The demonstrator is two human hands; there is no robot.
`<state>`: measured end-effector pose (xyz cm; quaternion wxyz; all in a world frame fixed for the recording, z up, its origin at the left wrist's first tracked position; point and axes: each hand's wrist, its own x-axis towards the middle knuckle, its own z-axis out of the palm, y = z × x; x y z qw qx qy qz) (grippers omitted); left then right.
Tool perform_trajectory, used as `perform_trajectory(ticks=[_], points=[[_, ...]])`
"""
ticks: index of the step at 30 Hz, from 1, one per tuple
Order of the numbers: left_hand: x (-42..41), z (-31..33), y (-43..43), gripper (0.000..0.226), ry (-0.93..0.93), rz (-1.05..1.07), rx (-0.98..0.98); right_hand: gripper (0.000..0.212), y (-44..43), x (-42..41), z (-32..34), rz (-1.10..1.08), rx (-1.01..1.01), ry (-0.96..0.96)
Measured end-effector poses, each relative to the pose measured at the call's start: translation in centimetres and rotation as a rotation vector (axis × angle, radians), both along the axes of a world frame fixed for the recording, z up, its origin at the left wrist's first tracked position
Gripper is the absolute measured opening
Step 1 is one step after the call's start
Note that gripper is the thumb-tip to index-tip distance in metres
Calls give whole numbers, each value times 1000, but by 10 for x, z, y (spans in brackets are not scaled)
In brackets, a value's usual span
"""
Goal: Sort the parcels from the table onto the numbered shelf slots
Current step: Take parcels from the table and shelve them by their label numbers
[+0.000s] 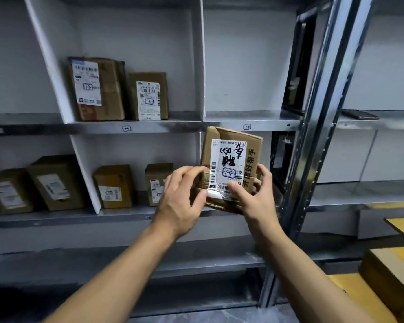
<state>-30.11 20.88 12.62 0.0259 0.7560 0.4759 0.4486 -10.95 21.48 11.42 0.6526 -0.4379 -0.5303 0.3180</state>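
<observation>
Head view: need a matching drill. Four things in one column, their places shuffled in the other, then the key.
Things:
1. parcel marked 1-4
2. tall parcel
3. dark flat object
4. squat parcel

Places:
A. upper shelf, beside a shorter parcel
B. lower shelf
C. gripped by left hand and right hand
D. right of the metal post

Pairs: 1-C, 2-A, 3-D, 4-B

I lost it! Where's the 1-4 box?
In the head view, the box is right of centre, held by the left hand and right hand before the shelf.
</observation>
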Motion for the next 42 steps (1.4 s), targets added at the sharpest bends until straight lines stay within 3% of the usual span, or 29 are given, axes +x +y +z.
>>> perform_trajectory(ticks=[9, 17, 26, 36, 42], points=[[17, 72, 119, 44, 250, 61, 140, 72, 132, 44, 80, -57, 168, -64], [33, 114, 209, 47, 501, 256, 249, 74, 254, 73, 133, -23, 267, -110], [32, 116, 248, 44, 485, 304, 244, 75, 339, 68, 127, 2, 221, -162], [27, 114, 267, 41, 405, 226, 281, 76, 369, 64, 125, -7, 192, -421], [24, 110, 269, 40, 349, 159, 270, 76, 367, 61, 124, -101, 156, -417]])
